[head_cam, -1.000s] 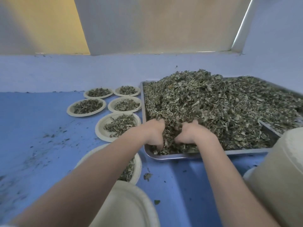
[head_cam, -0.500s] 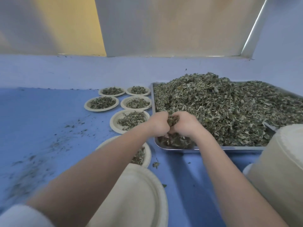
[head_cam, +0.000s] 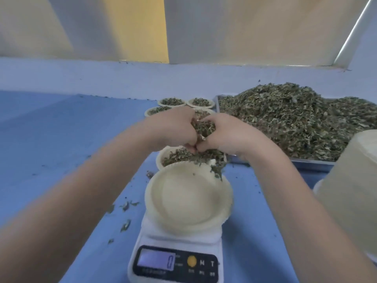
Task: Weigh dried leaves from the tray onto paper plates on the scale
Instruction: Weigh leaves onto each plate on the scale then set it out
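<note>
Both hands, left hand [head_cam: 173,127] and right hand [head_cam: 228,133], cup a clump of dried leaves [head_cam: 203,127] between curled fingers above the far rim of the bare paper plate [head_cam: 188,198] on the scale [head_cam: 177,260], whose display reads 0. The heaped tray [head_cam: 306,161] lies at two o'clock on the blue surface [head_cam: 61,129]

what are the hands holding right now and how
Both hands, left hand and right hand, cup one clump of dried green leaves between them, gripping its sides above the empty paper plate.
</note>
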Available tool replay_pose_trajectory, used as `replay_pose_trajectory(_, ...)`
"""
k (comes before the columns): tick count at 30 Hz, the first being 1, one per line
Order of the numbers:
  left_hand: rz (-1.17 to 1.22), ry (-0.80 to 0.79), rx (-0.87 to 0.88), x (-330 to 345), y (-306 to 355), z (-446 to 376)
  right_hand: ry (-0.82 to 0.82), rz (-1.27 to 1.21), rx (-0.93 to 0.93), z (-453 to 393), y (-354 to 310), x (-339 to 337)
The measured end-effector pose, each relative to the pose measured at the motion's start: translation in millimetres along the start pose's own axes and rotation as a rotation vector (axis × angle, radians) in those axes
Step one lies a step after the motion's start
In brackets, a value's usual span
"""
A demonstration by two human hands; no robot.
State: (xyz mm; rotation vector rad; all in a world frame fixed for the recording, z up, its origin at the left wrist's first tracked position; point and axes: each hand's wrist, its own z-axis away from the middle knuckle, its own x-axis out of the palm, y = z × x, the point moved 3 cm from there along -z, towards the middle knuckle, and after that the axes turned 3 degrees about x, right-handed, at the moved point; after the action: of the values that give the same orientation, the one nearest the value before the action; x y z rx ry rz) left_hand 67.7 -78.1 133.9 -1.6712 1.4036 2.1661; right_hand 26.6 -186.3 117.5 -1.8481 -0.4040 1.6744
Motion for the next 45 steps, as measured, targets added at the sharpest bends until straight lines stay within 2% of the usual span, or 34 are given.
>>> replay_pose_trajectory(5,0.065,-0.168,-0.126,14,-35,49,-0.221,0.161,-0.069,34,-2,33)
replay_pose_trajectory(7,0.001,-0.14,-0.151,18,-51,57,-0.233,0.125,-0.062,41,6,33)
replay_pose_trajectory(14,0.129,0.27,-0.017,19,-87,60,0.061,-0.222,-0.131,43,32,27)
replay_pose_trajectory(18,0.316,0.527,0.048,30,-98,56,0.221,-0.427,-0.174,41,44,33)
replay_pose_trajectory(22,0.551,0.635,0.043,46,-108,53,0.311,-0.526,-0.213,40,55,48)
replay_pose_trajectory(27,0.654,0.665,0.02,67,-122,51,0.326,-0.478,-0.198,36,64,54)
replay_pose_trajectory(34,0.761,0.584,-0.026,76,-133,51,0.331,-0.455,-0.164,36,70,56)
replay_pose_trajectory(41,0.746,0.537,-0.039,80,-135,54,0.269,-0.341,-0.115,44,75,53)
replay_pose_trajectory(45,0.668,0.628,-0.001,75,-135,54,0.374,-0.233,-0.101,43,78,38)
